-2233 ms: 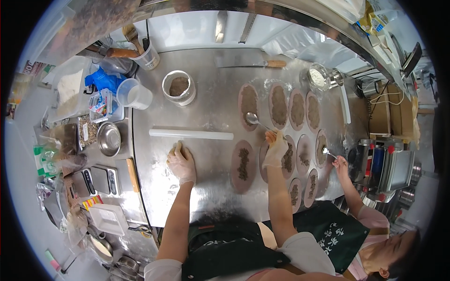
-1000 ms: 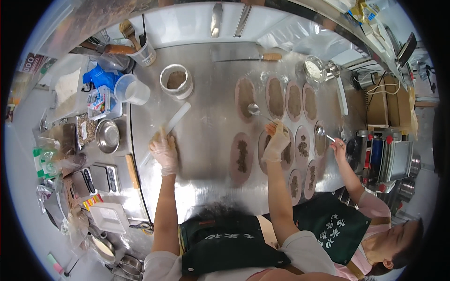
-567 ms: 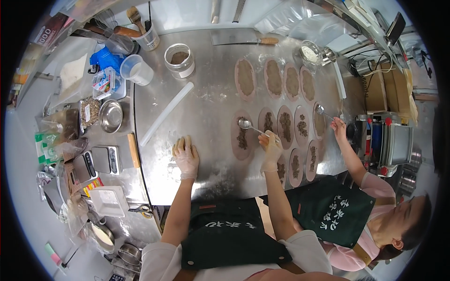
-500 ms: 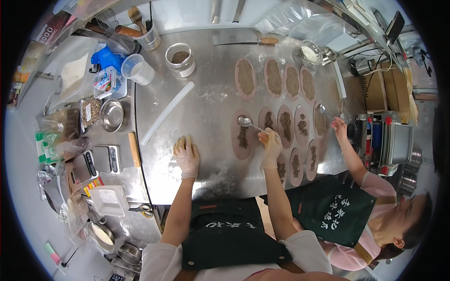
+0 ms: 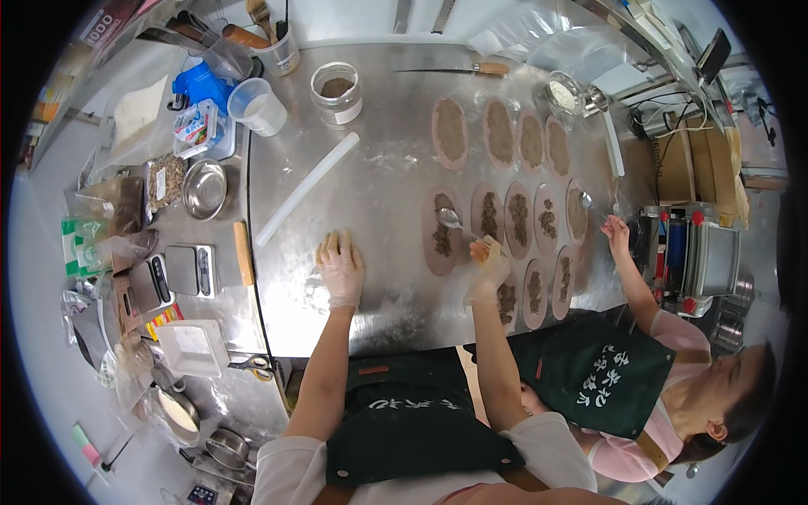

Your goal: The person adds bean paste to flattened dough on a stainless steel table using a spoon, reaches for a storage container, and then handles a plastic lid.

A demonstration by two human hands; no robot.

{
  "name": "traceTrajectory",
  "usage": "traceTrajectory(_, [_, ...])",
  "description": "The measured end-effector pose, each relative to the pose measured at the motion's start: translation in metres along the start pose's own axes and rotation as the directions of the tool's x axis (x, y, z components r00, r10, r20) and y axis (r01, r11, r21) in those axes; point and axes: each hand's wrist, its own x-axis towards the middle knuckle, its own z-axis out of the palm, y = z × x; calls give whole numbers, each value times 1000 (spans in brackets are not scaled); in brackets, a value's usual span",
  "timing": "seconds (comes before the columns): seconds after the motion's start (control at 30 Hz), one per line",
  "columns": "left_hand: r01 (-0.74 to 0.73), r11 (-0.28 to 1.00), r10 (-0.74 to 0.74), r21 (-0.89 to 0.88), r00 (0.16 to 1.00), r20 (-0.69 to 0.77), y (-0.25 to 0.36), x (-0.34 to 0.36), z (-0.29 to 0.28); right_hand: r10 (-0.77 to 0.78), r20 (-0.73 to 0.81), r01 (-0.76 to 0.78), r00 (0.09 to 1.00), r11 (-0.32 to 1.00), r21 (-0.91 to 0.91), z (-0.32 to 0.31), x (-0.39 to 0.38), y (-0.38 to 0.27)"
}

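Observation:
My gloved left hand [image 5: 339,268] lies open on the steel table, fingertips down, just right of the lower end of a white rod [image 5: 307,187] set diagonally. My gloved right hand [image 5: 488,268] grips a spoon [image 5: 449,217]; its bowl is on the dark filling of a pink oval dough piece [image 5: 438,252]. Rows of similar ovals [image 5: 498,135] lie right of centre, several with an evenly spread grey-brown paste, others with clumpy filling. An open jar of brown paste [image 5: 337,95] stands at the back.
A co-worker's hand [image 5: 617,236] holds another spoon at the right-hand oval. A long knife [image 5: 491,68] and flour bowl [image 5: 564,94] lie at the back. Scales [image 5: 189,269], a steel bowl [image 5: 204,189] and containers [image 5: 257,108] crowd the left; a sheeting machine [image 5: 715,265] is at right.
The rod has gone from horizontal to diagonal, and my left hand has left it. My right hand's spoon has moved from an upper oval to a lower one. The view has shifted.

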Motion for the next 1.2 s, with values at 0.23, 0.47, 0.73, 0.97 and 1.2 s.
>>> traceTrajectory(0.23, [-9,1000,9,2,1000,-13,-1,-2,3,-86,58,86,995,996,6,9,-13,-2])
traceTrajectory(0.47, [5,1000,-5,2,1000,-5,-1,-3,3,-135,98,139,986,990,-30,-39,-29,6])
traceTrajectory(0.73, [8,1000,-8,2,1000,17,1,-3,2,-104,76,105,992,994,-1,-28,-11,8])
traceTrajectory(0.97, [1,1000,-1,17,1000,10,4,-1,2,-86,21,85,996,995,59,-21,1,6])
traceTrajectory(1.2, [0,1000,0,23,1000,13,0,-3,1,-117,65,116,991,993,21,-60,-37,24])
